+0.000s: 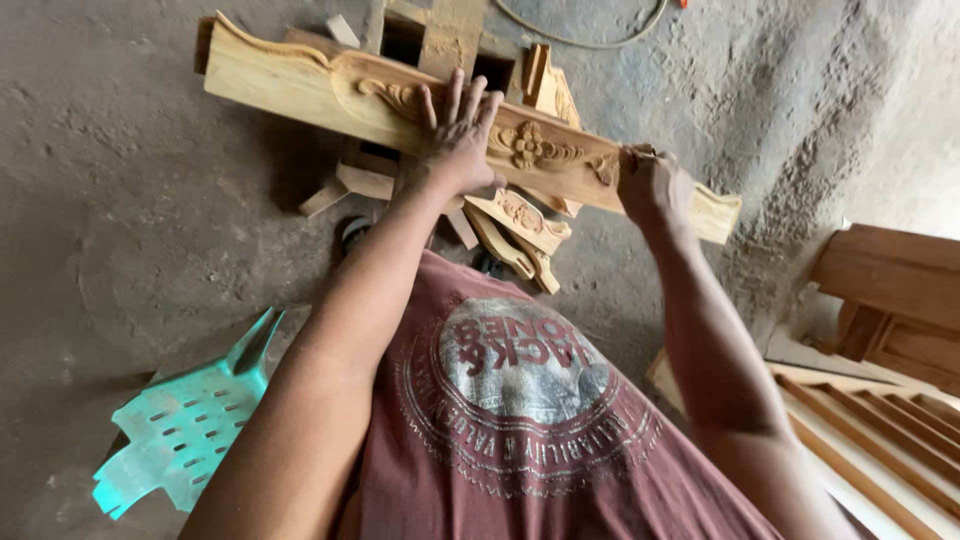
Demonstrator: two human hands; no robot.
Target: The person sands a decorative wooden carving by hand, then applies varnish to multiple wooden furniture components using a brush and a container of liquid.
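Rough grey concrete floor (pixel 120 200) fills the view from the head camera, dusted with sawdust and seen from above. Near the upper edge of the floor, a long pale carved wooden panel with floral relief and a scrolled top edge (pixel 300 85) is laid slantwise across a low wooden stand (pixel 440 30), its higher end toward the upper left corner and its lower end toward the right. The left hand (pixel 458 135) is pressed flat on the middle of the panel, fingers spread wide and open, so that nothing is clasped; the carved flower at the centre lies just beside its fingertips. The right hand (pixel 648 185) is closed in a tight grip at the panel's right part, touching the carving there; something small seems to be pinched in it, but what it is cannot be told. Beneath the panel, several smaller carved wooden pieces (pixel 520 225) are stacked loosely against the stand, near the person's feet. A maroon T-shirt with a round grey print (pixel 520 400) is seen below the arms. At the lower left of the floor, a turquoise perforated plastic chair part (pixel 185 425) is lying, well apart from the panel. Along the right edge, brown wooden furniture frames with slats (pixel 890 400) are resting. A pale cable (pixel 580 40) is curved across the floor by the top edge.
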